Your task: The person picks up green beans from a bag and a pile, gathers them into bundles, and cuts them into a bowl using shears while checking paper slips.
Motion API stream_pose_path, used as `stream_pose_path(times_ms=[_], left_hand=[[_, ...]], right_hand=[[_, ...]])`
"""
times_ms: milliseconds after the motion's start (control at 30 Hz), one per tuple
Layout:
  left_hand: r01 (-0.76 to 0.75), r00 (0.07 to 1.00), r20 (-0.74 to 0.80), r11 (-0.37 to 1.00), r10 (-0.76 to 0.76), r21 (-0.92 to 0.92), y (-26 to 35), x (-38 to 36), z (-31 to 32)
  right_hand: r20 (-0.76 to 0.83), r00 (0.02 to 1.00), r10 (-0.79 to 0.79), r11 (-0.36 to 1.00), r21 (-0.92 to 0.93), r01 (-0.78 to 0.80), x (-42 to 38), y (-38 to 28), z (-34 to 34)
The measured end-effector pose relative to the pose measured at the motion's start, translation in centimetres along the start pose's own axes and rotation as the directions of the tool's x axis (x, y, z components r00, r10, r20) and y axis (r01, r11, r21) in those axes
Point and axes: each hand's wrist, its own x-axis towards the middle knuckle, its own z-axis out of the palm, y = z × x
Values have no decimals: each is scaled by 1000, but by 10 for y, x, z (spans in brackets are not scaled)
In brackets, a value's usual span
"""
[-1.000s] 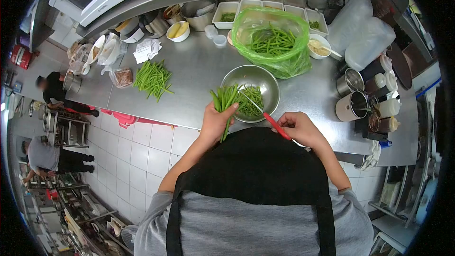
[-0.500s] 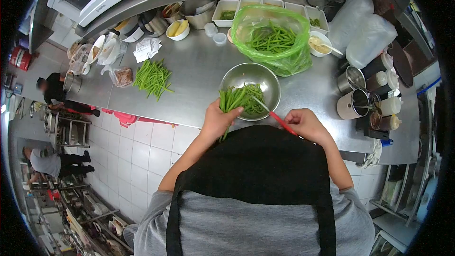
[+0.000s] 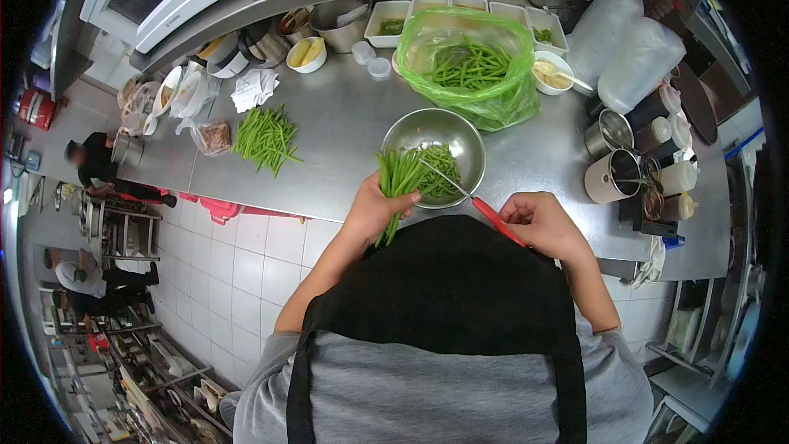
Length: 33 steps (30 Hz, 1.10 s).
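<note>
My left hand [image 3: 380, 204] is closed around a bunch of long green beans [image 3: 401, 173], held at the left rim of a steel bowl [image 3: 470, 144]. Cut green bean pieces [image 3: 442, 187] lie in the bowl. In my right hand [image 3: 538, 222] are scissors with red handles [image 3: 497, 222]. Their thin metal blades point up and left over the bowl, with the tip beside the held beans. My fingers partly hide the handles. More whole green beans [image 3: 265, 138] lie in a pile on the counter to the left.
Behind the bowl stands an open green plastic bag [image 3: 468, 74] of beans. White containers [image 3: 390, 23] line the back. A small white bowl with a spoon [image 3: 552, 74] and several bottles [image 3: 678, 183] stand right. Two people [image 3: 100, 160] are far left.
The bunch in my left hand has tilted more upright. My right hand has shifted slightly right, and more of the scissors' blades shows.
</note>
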Motion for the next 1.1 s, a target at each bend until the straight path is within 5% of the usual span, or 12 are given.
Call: stream_pose_path(times_ms=[500,1100], left_hand=[[40,998,38,997,-43,70,4,-1,2],[284,905,259,933,-338,222,8,27,-15]], right_hand=[[62,993,-102,993,-59,106,13,15,-1],[136,984,115,993,-5,-115,33,33,-7]])
